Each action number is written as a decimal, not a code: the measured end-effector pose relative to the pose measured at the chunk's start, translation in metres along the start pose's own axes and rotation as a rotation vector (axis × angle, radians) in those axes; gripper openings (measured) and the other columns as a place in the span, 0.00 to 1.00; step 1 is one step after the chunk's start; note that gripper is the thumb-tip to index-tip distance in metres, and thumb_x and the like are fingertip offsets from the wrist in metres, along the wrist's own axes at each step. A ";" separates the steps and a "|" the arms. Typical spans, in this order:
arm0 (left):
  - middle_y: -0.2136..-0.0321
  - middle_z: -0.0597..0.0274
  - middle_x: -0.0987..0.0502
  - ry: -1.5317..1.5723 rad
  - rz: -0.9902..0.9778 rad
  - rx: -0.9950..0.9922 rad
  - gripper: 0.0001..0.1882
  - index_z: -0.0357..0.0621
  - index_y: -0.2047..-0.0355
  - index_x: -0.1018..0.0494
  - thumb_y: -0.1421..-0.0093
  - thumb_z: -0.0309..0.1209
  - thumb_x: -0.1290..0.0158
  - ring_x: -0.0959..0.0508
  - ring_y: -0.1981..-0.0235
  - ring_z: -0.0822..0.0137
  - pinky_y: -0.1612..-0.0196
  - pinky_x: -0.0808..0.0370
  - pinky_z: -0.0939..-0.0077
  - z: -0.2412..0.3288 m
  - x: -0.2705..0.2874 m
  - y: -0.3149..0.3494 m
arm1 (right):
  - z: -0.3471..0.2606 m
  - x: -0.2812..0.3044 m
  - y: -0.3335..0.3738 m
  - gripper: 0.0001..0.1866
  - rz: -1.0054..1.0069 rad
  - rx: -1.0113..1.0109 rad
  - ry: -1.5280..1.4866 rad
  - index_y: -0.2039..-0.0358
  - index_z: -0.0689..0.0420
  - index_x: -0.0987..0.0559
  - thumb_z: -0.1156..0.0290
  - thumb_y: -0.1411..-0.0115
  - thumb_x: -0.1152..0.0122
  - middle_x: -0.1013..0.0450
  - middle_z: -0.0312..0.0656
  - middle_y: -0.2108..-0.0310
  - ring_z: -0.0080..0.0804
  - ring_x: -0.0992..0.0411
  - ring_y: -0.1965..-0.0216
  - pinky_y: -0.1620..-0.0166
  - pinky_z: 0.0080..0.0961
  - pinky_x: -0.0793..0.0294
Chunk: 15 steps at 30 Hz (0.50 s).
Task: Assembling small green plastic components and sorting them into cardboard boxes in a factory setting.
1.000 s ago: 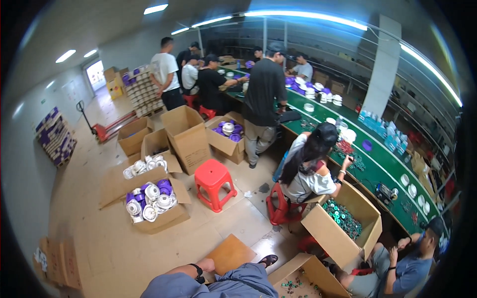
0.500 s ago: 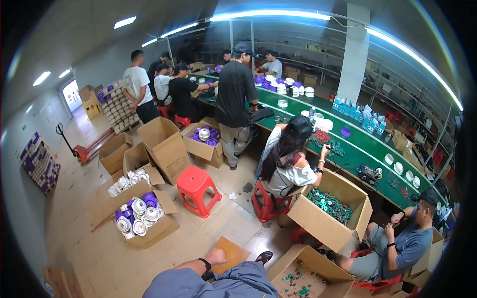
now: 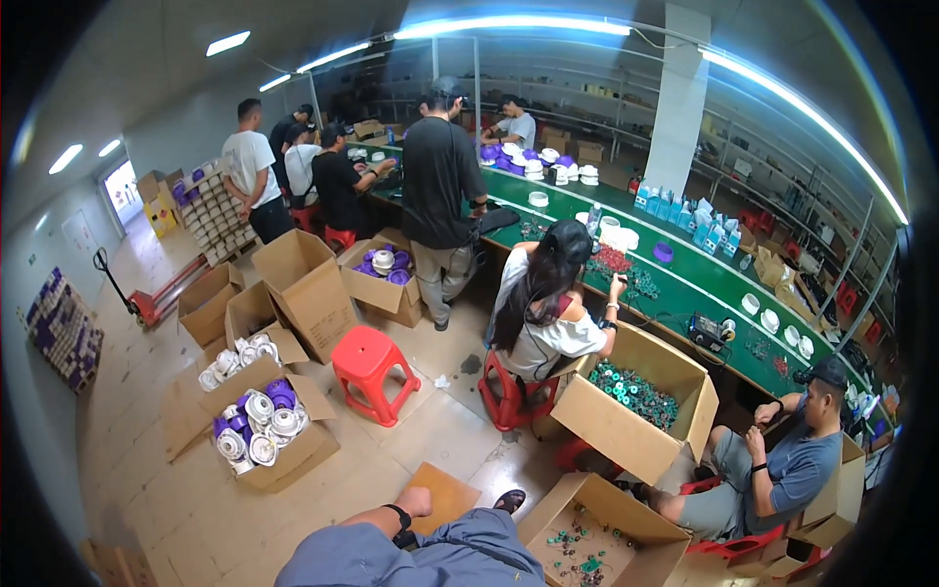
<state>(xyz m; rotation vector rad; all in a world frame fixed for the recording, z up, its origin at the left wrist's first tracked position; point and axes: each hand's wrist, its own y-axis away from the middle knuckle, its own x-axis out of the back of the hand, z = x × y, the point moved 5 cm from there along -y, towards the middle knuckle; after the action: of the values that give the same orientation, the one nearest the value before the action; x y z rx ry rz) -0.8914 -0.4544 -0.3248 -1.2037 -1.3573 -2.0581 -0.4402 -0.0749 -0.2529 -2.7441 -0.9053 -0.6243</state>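
Observation:
My left hand (image 3: 416,501) is curled into a fist by my grey-clad leg (image 3: 474,553), with a dark band at the wrist. Nothing shows in its fingers. Just beyond it, a flat brown sheet (image 3: 448,497) lies low, partly hidden by the hand. My right hand is out of sight. On the right of my leg, an open cardboard box (image 3: 641,514) holds scattered small green and dark parts with thin wires. Past that box, a larger carton (image 3: 606,428) is heaped with green ring-shaped coils.
A red stool (image 3: 367,354) stands ahead on the tiled floor. At left, a carton (image 3: 293,468) brims with white and purple housings. A seated person (image 3: 548,313) works at the long green bench (image 3: 675,303); another person (image 3: 802,460) sits at right. A pallet jack (image 3: 147,308) stands far left.
The whole scene has shifted a little left and slightly up in the picture, as my head turned. My left fist stays by my leg.

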 end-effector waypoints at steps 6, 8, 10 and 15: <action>0.66 0.51 0.19 -0.043 -0.117 0.051 0.12 0.47 0.70 0.19 0.53 0.33 0.49 0.19 0.61 0.51 0.60 0.22 0.59 0.001 -0.010 0.016 | 0.004 -0.013 0.009 0.07 -0.046 -0.018 -0.026 0.75 0.59 0.31 0.71 0.43 0.47 0.37 0.38 0.81 0.29 0.38 0.77 0.72 0.29 0.37; 0.66 0.51 0.19 -0.046 -0.117 0.060 0.13 0.47 0.69 0.19 0.53 0.33 0.49 0.19 0.60 0.51 0.59 0.22 0.59 -0.002 -0.014 0.023 | 0.005 -0.016 0.011 0.07 -0.064 -0.022 -0.035 0.75 0.59 0.31 0.71 0.43 0.47 0.37 0.38 0.81 0.29 0.38 0.77 0.72 0.29 0.37; 0.65 0.51 0.19 -0.054 -0.120 0.066 0.13 0.47 0.69 0.19 0.53 0.33 0.49 0.19 0.60 0.51 0.59 0.22 0.59 -0.005 -0.020 0.027 | 0.007 -0.018 0.014 0.07 -0.078 -0.030 -0.044 0.75 0.59 0.31 0.71 0.43 0.47 0.37 0.38 0.81 0.29 0.38 0.77 0.72 0.29 0.37; 0.65 0.53 0.18 -0.104 -0.219 0.074 0.12 0.49 0.69 0.18 0.52 0.34 0.49 0.19 0.60 0.52 0.61 0.22 0.58 0.000 -0.013 0.037 | 0.019 -0.011 0.061 0.07 -0.035 -0.107 -0.044 0.76 0.59 0.31 0.70 0.43 0.47 0.37 0.39 0.81 0.30 0.38 0.77 0.72 0.30 0.37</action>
<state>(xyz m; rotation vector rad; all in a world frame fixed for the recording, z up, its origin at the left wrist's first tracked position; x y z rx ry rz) -0.8581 -0.4730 -0.3154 -1.1916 -1.6653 -2.0926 -0.4047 -0.1235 -0.2774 -2.8527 -0.9575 -0.6388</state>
